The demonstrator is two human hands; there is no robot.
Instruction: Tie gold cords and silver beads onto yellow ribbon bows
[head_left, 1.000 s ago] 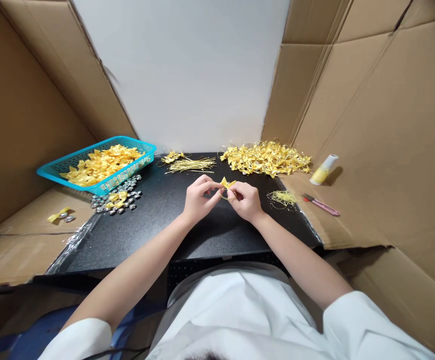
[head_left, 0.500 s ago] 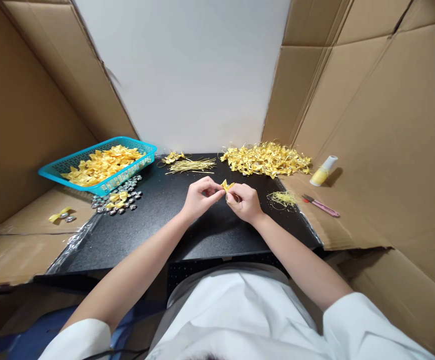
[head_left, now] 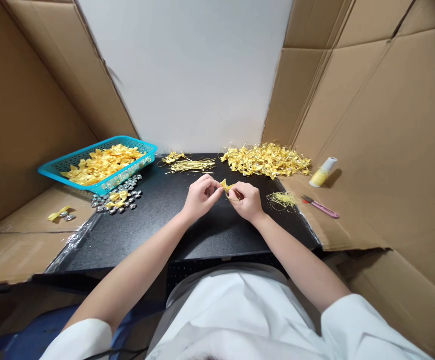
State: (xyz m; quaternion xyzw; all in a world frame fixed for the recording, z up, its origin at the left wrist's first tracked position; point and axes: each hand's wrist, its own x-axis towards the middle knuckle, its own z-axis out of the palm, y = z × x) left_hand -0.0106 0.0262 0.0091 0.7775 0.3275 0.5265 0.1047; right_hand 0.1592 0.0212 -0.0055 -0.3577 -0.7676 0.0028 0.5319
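Above the middle of the black table (head_left: 127, 235), my left hand (head_left: 201, 196) pinches one side of a small yellow ribbon bow (head_left: 225, 184) between thumb and fingertips. My right hand (head_left: 246, 201) is closed on the bow's other side. A thin gold cord (head_left: 239, 195) loops out by the right fingers; whether it is tied around the bow is hidden. Just beyond my hands lies a bundle of straight gold cords (head_left: 191, 165), with a few corded bows (head_left: 173, 157) behind it.
A turquoise basket (head_left: 99, 189) of yellow bows stands left, with silver beads (head_left: 127, 202) before it. At the back right is a heap of corded bows (head_left: 268, 160). Cord scraps (head_left: 284, 199), pink-handled thread snips (head_left: 321, 207) and a thread spool (head_left: 323, 172) sit right. Cardboard walls flank both sides.
My right fingers have shifted slightly to the right along the bow, and more of its yellow ribbon shows between the hands. My left hand keeps its pinch almost in place.
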